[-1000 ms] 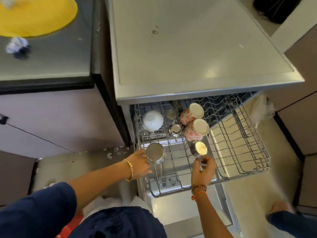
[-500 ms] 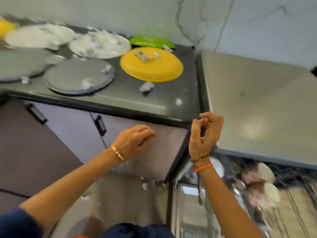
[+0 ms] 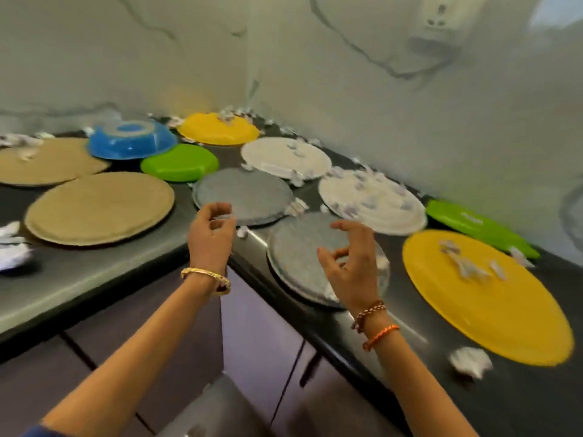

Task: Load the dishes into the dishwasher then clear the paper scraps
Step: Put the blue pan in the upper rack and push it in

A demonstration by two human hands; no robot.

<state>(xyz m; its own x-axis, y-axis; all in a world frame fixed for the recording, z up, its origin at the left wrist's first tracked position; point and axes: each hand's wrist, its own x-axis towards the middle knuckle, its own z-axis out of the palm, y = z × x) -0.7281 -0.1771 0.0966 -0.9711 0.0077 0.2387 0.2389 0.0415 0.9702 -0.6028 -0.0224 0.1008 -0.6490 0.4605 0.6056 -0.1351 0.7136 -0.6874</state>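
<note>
Both hands hang in the air over the near edge of the dark counter, and neither holds anything. The left hand has its fingers loosely curled, thumb and fingertips close but not pinching, just above the near rim of the far grey plate. The right hand is held wider, fingers spread and bent, above the near grey plate; whether it touches the plate cannot be told. The plates lie flat, spread along the corner counter: two tan plates on the left, a blue bowl turned upside down beyond them, a green plate beside it, a yellow plate in the far corner, two white plates along the right wall, a second green plate and a large yellow plate on the near right. Paper scraps lie scattered on the white and yellow plates and on the counter, with a crumpled wad near the right edge and another at the far left.
</note>
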